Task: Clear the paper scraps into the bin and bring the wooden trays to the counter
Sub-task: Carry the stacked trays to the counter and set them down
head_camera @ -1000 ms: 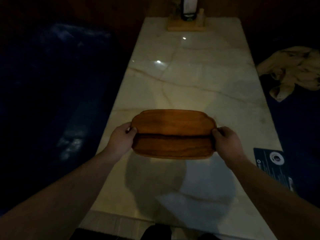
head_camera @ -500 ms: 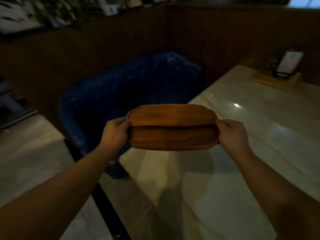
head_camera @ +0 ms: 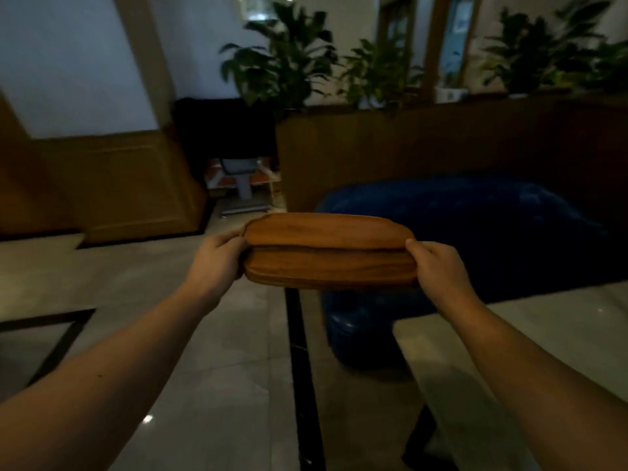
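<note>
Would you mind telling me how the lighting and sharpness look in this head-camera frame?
Head view: dim overall, brightest on the far white wall; plants smeared by motion blur; stacked wooden trays fairly sharp between left hand and right hand; wide-angle bending at edges.

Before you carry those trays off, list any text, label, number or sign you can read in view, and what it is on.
None can be read.
Wooden trays, held by the left hand and right hand: bare wood, no markings.
Blue panel behind the plants: too blurred to tell whether it carries text.
Pale object on the wooden partition: too small and blurred to read.
</note>
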